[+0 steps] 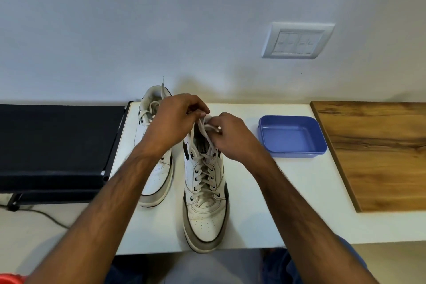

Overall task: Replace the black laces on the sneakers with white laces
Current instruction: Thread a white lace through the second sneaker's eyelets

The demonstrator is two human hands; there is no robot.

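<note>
Right sneaker [206,203]: on white table [253,203], toe at near edge, white lace [204,175] threaded through eyelets. Left hand [175,120] and right hand [230,138]: both pinching lace ends above collar (fingers curled). Left sneaker [156,175]: just beside, also white-laced. Blue tray [291,136]: right of sneakers.

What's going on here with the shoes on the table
A person is lacing a pair of white sneakers on a white table. Both hands work at the top of the right sneaker: the left hand and the right hand each pinch an end of its white lace, which already runs through the eyelets up the shoe. The left sneaker beside it also carries a white lace. A blue tray sits to the right, with nothing visible in it.
</note>
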